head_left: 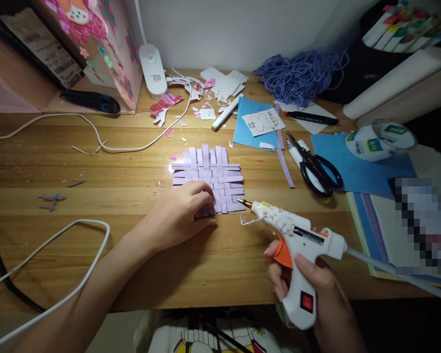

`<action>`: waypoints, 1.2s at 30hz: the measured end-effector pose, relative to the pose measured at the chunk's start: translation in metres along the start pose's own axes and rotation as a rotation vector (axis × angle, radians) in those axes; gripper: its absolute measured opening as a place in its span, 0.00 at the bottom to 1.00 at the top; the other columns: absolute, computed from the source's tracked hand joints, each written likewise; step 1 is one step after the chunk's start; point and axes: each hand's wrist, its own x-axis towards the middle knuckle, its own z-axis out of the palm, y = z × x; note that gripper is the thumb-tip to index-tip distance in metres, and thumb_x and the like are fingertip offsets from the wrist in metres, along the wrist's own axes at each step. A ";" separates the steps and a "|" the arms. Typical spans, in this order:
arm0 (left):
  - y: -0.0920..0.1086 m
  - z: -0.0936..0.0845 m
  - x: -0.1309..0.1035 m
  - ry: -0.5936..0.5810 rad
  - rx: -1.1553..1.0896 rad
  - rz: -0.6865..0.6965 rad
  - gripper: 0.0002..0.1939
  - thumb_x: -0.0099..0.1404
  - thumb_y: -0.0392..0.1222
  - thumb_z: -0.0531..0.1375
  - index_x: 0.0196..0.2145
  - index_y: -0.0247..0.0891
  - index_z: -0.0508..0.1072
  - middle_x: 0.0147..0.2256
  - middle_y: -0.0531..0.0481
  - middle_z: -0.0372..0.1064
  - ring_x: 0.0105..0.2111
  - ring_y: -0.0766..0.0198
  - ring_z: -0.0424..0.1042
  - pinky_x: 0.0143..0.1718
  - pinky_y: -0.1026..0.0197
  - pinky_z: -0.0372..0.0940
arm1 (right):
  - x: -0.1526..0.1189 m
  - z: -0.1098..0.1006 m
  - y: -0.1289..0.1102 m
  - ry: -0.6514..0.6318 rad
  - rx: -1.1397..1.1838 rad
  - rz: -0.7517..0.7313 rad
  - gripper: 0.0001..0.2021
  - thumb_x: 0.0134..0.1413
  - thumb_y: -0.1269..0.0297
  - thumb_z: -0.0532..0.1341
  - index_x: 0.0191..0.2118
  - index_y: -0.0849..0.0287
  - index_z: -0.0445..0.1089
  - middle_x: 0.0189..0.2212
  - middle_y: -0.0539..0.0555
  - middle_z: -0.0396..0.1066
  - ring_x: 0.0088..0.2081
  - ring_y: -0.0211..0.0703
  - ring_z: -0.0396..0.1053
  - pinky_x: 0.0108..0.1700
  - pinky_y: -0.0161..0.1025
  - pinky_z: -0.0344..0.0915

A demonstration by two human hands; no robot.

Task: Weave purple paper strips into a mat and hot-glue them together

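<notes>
Fingers of the right hand (329,289) wrap the handle of a white glue gun (304,260), orange trigger (283,252) within their reach, while the left hand (180,208) curls over the near edge of the woven purple paper mat (220,185), its tips too hidden to show whether they pinch a strip. Doing this well would call for a light, steady squeeze, the mat pressed flat on the wooden table (125,181), and skin well clear of the nozzle (245,203) aimed at the mat's right side.
</notes>
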 end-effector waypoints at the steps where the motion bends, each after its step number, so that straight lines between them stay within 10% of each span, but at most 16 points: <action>1: 0.000 0.002 0.000 -0.001 0.012 0.000 0.06 0.59 0.40 0.64 0.34 0.37 0.73 0.41 0.49 0.69 0.38 0.61 0.68 0.36 0.60 0.63 | -0.001 0.001 0.000 0.003 -0.013 0.001 0.18 0.50 0.46 0.58 0.33 0.58 0.67 0.11 0.49 0.62 0.14 0.36 0.55 0.17 0.34 0.49; 36: -0.009 0.001 0.008 0.081 -0.209 0.024 0.05 0.64 0.33 0.57 0.31 0.34 0.72 0.34 0.48 0.70 0.34 0.65 0.68 0.36 0.63 0.63 | 0.003 0.030 -0.002 -0.125 -0.590 -0.031 0.20 0.57 0.46 0.50 0.29 0.59 0.63 0.15 0.47 0.59 0.19 0.38 0.58 0.23 0.36 0.54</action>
